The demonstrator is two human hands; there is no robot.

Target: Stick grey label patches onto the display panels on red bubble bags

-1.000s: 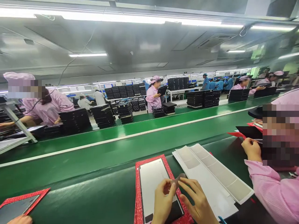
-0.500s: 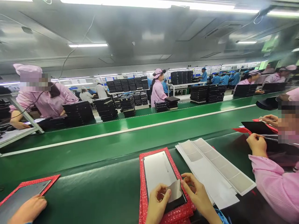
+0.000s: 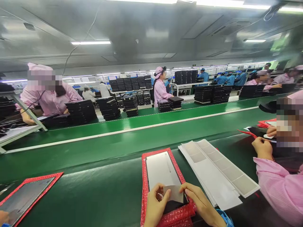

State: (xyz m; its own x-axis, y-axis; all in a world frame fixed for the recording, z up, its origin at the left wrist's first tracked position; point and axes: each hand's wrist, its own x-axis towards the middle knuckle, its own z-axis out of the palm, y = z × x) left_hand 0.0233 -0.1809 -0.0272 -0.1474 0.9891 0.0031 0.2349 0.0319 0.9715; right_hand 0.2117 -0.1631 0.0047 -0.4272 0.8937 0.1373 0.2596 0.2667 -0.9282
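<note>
A grey rectangular sticker [image 3: 174,193] is stretched between my hands over the lower end of a flat panel [image 3: 161,168]. My left hand [image 3: 156,203] is closed on its left side, thumb in front. My right hand [image 3: 200,200] pinches its upper right corner with fingers and thumb. The panel has a white back and a black strip at the near end. Red bubble wrap [image 3: 176,217] lies under it and shows around its edges. Beside my right hand are white backing sheets [image 3: 213,186] with rows of similar grey stickers [image 3: 221,165].
At left, another person's hand [image 3: 3,217] touches a dark panel [image 3: 30,195] on red wrap. A pink-sleeved co-worker [image 3: 276,186] works close on my right. Beyond the dark bench [image 3: 99,189] runs a green conveyor [image 3: 113,138], with black stacks [image 3: 81,112] on its far side.
The sticker has turned flatter and squarer to me, and my right fingers have closed on its corner. The hand at left has drawn back toward the edge. The view has shifted slightly.
</note>
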